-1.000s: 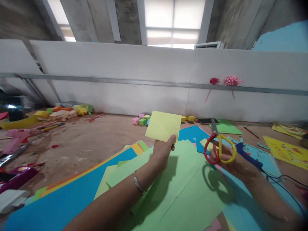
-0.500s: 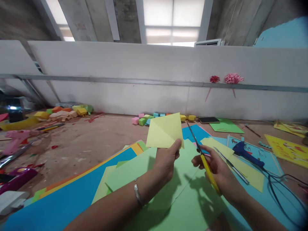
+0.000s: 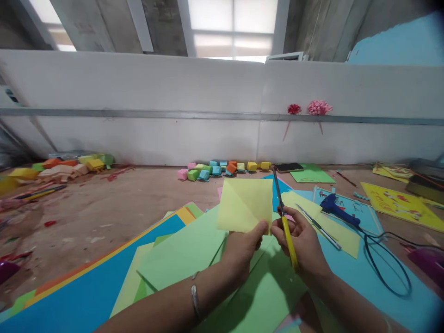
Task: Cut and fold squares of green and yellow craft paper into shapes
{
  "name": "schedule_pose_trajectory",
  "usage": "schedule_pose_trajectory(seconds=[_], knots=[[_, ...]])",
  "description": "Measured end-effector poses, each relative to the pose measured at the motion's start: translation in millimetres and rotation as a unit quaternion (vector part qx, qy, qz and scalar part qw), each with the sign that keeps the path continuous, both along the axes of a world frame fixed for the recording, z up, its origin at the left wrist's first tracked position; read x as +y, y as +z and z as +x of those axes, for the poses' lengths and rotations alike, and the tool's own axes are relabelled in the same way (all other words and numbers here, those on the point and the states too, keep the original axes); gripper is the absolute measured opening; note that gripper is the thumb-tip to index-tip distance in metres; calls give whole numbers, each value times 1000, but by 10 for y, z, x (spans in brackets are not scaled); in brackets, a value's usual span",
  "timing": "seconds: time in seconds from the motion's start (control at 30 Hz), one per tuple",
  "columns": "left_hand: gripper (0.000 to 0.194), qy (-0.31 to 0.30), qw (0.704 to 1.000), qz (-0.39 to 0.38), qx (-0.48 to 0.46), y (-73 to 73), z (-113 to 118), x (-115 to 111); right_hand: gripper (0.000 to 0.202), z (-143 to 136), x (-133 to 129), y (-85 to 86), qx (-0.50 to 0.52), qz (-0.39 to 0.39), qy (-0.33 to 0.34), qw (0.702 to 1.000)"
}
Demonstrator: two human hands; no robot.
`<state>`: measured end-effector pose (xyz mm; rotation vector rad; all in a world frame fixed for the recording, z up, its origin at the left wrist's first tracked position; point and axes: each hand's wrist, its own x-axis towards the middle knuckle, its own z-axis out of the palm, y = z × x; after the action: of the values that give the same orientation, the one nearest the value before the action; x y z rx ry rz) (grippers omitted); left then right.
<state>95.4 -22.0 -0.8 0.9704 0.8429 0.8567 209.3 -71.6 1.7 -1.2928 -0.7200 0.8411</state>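
Between thumb and fingers, my left hand (image 3: 243, 252) grips a square of pale yellow paper (image 3: 245, 203) by its lower right corner. A faint diagonal crease runs across the square. My right hand (image 3: 300, 240) holds a pair of scissors (image 3: 288, 240) with yellow handles, its dark blades pointing up and away from me. The blades look closed together, just right of the paper's edge. My right fingertips are close to that lower right corner; whether they touch it I cannot tell. Beneath both hands lie light green sheets (image 3: 187, 249).
Blue sheets (image 3: 104, 277) spread to the left. On the right lie a craft knife (image 3: 319, 226), a dark blue glue gun (image 3: 338, 210) with a looping cable, and yellow printed cards (image 3: 404, 206). Small folded paper pieces (image 3: 215, 170) and a phone (image 3: 289, 167) line the white partition (image 3: 138, 88).
Both hands have come closer together, the scissors now beside the paper's right edge. The yellow square has turned more level and sits lower. The view has swung slightly right.
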Motion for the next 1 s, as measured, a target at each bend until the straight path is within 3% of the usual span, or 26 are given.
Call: schedule_pose_trajectory(seconds=[0.07, 0.17, 0.23, 0.3, 0.33, 0.4, 0.5, 0.6, 0.67, 0.77, 0.9, 1.0], knots=[[39, -23, 999, -18, -23, 20, -18, 70, 62, 88, 27, -4, 8, -1, -1, 1000], [45, -20, 999, 4, -47, 205, -131, 344, 60, 277, 78, 32, -18, 16, -1, 1000], [50, 102, 986, 126, -40, 390, -256, 576, 59, 395, 108, 68, -61, 28, 4, 998], [63, 255, 906, 339, 19, 554, -380, 756, 57, 464, 120, 95, -106, 33, 24, 994], [70, 265, 873, 402, 79, 609, -426, 806, 55, 474, 118, 105, -126, 32, 41, 991], [68, 163, 864, 437, 192, 652, -470, 818, 52, 450, 98, 117, -154, 29, 86, 984], [71, 18, 853, 432, 292, 593, -426, 699, 47, 362, 52, 127, -181, 32, 146, 972], [34, -19, 794, 482, 371, 526, -361, 580, 39, 306, 20, 128, -223, 33, 169, 960], [4, -20, 776, 508, 373, 522, -354, 533, 38, 303, 11, 125, -240, 32, 173, 955], [12, -38, 821, 477, 311, 550, -375, 478, 37, 323, 13, 118, -244, 33, 171, 954], [8, -103, 897, 362, 232, 570, -369, 430, 34, 347, 26, 103, -235, 40, 156, 958], [14, -121, 929, 287, 201, 563, -353, 478, 40, 362, 33, 88, -205, 35, 147, 967]])
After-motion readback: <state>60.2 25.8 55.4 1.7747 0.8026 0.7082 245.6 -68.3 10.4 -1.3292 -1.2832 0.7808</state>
